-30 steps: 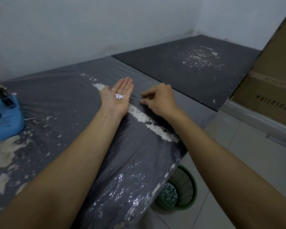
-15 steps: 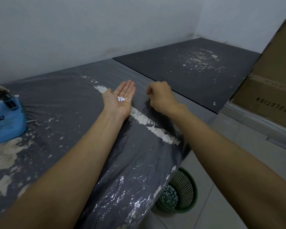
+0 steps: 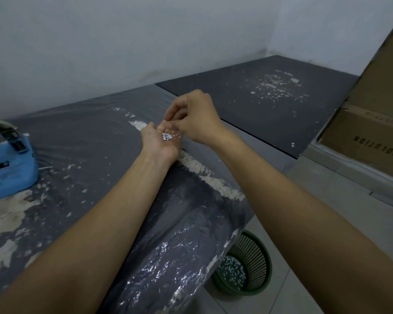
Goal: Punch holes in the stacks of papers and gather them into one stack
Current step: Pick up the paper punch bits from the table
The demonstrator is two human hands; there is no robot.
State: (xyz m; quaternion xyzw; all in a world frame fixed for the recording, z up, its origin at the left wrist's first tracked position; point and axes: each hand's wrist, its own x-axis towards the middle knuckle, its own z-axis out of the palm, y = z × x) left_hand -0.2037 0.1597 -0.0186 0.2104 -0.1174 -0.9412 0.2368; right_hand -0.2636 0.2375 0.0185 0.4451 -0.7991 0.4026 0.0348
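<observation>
Clearing punch chads, no papers in view

Left hand (image 3: 161, 139) lies cupped open over the table (image 3: 89, 137), holding chads (image 3: 167, 136); right hand (image 3: 192, 116) pinches above it, contents unclear. Punching seems done; bin (image 3: 254, 266) below holds more.

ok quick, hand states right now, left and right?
Left hand: open, palm up, cradling small white paper bits.
Right hand: fingers pinched together over the left palm; whether it grips a bit cannot be told.
</observation>
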